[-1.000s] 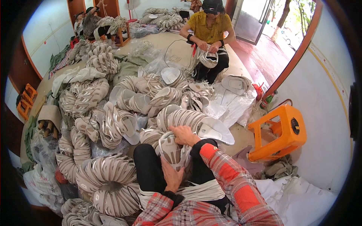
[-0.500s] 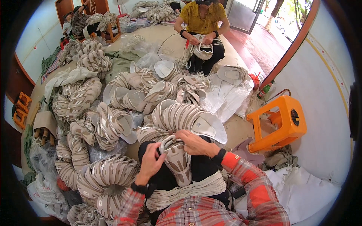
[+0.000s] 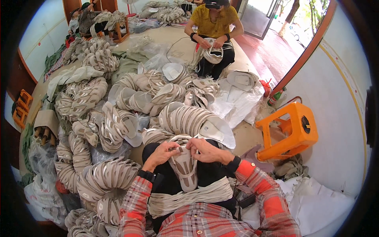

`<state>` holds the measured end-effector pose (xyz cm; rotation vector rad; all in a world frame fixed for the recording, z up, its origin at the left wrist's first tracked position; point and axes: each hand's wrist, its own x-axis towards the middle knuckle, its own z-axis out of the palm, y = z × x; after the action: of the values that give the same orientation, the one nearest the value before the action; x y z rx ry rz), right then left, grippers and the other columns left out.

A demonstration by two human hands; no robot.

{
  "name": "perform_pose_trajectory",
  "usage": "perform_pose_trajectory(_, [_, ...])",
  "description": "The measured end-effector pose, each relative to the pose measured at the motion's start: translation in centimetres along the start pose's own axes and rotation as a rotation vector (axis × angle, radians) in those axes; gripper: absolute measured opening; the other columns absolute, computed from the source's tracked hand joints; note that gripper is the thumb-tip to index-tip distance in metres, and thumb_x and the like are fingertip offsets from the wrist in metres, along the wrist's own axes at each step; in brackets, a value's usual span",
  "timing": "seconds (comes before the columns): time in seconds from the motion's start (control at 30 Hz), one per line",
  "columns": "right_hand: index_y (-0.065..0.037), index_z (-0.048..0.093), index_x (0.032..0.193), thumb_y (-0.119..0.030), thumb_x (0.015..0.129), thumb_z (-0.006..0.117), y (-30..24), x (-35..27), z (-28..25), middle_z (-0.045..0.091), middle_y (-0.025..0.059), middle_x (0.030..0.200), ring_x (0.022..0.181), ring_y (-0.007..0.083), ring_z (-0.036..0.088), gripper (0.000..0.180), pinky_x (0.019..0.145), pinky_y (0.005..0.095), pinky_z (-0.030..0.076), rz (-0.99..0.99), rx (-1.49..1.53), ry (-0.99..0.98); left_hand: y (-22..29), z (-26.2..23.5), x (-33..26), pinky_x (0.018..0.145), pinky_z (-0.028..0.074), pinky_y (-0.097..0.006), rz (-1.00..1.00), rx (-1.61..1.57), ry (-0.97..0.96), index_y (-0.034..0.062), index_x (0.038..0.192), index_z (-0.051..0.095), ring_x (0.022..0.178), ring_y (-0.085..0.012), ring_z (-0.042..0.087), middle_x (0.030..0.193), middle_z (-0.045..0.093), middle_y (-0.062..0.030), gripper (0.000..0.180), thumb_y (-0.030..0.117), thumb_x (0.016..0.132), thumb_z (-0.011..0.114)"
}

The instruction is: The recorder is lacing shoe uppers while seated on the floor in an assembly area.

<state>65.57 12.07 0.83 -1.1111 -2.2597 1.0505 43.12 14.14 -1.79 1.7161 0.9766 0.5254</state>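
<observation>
A beige, white and brown shoe upper lies on my lap, between my knees, its narrow end toward me. My left hand pinches the left side of its opening, fingers bent. From the right, my right hand closes its fingertips on the opening's other edge. Whether a lace is between the fingers is too small to tell. Across my thighs, close to my body, rests a bundle of off-white laces. Just beyond my hands stands a curved row of nested shoe uppers.
More stacked uppers crowd my left side. An orange plastic stool stands at the right, near a green bottle. White sheeting lies at the lower right. Across from me a seated person handles another upper.
My left hand has moved up and right, from beside the upper to its opening. My right hand has shifted slightly, its fingertips now lower on the edge. The view has tilted a little.
</observation>
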Motion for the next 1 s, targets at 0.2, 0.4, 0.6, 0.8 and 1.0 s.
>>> perform_pose_trajectory(0.2, [-0.001,0.043,0.093,-0.007,0.065,0.059,-0.4,2.7,-0.7,0.055,0.0138,0.067,0.062,0.0328,0.056,0.033,0.056,0.0393,0.042,0.122,-0.007,-0.123,1.0,1.6,1.2,0.074,0.038,-0.040,0.267,0.639,0.010,0.0065,0.105,0.054,0.088,-0.0347,0.050,0.093,0.056,-0.0163,0.037,0.002,0.068,0.054])
perform_pose_trajectory(0.4, [-0.001,0.041,0.094,-0.017,0.065,0.062,1.5,4.8,0.2,0.058,0.0211,0.076,0.073,0.0416,0.057,0.039,0.063,0.0472,0.039,0.006,-0.271,0.010,0.9,2.8,1.4,0.081,0.038,-0.045,0.287,0.294,0.027,0.0018,0.106,0.050,0.094,-0.0370,0.048,0.096,0.054,-0.0166,0.035,0.010,0.072,0.052])
perform_pose_trajectory(0.6, [-0.002,0.042,0.089,-0.025,0.066,0.062,1.1,6.4,-2.4,0.057,0.0185,0.072,0.069,0.0380,0.057,0.038,0.059,0.0417,0.040,0.123,-0.239,-0.040,0.9,4.7,1.7,0.079,0.041,-0.041,0.128,0.410,0.195,0.0024,0.100,0.057,0.098,-0.0336,0.049,0.099,0.054,-0.0185,0.025,0.019,0.082,0.054])
perform_pose_trajectory(0.8, [-0.003,0.052,0.078,-0.054,0.071,0.064,7.2,2.9,-1.7,0.057,0.0131,0.068,0.066,0.0264,0.056,0.052,0.058,0.0375,0.042,0.320,0.008,0.055,0.1,6.2,1.6,0.078,0.041,-0.044,0.185,0.586,0.677,0.0025,0.095,0.058,0.091,-0.0354,0.048,0.099,0.048,-0.0160,0.015,0.010,0.082,0.056])
perform_pose_trajectory(1.0, [0.000,0.051,0.078,-0.044,0.069,0.067,4.6,7.3,-1.6,0.057,0.0151,0.068,0.065,0.0286,0.055,0.047,0.061,0.0371,0.043,0.328,0.209,0.224,-1.5,6.6,1.3,0.088,0.041,-0.042,0.061,0.330,0.976,-0.0014,0.114,0.050,0.104,-0.0381,0.047,0.118,0.042,-0.0258,0.031,0.014,0.088,0.051])
